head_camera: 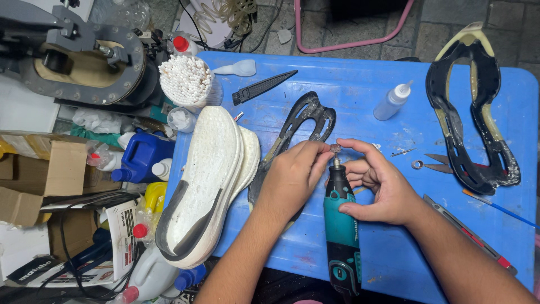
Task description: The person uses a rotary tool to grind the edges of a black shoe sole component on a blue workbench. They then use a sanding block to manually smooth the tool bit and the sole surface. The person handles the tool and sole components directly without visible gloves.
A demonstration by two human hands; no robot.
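Note:
My right hand [378, 186] grips the body of a teal and black rotary tool [341, 233] that stands over the blue table [360, 95], its tip pointing away from me. The fingers of my left hand [293, 175] pinch the small grinding bit [336, 148] at the tool's tip, and my right index finger curls over it from the other side. Under my left hand lies a black shoe plate [306, 119]. Two white shoe soles [211, 174] lie stacked to the left.
Another black and yellowish sole frame [471, 107] lies at the right, with scissors [432, 164], a utility knife [469, 233] and a small squeeze bottle [392, 102] nearby. A bundle of white sticks [185, 80], bottles, boxes and a grey machine [79, 59] crowd the left.

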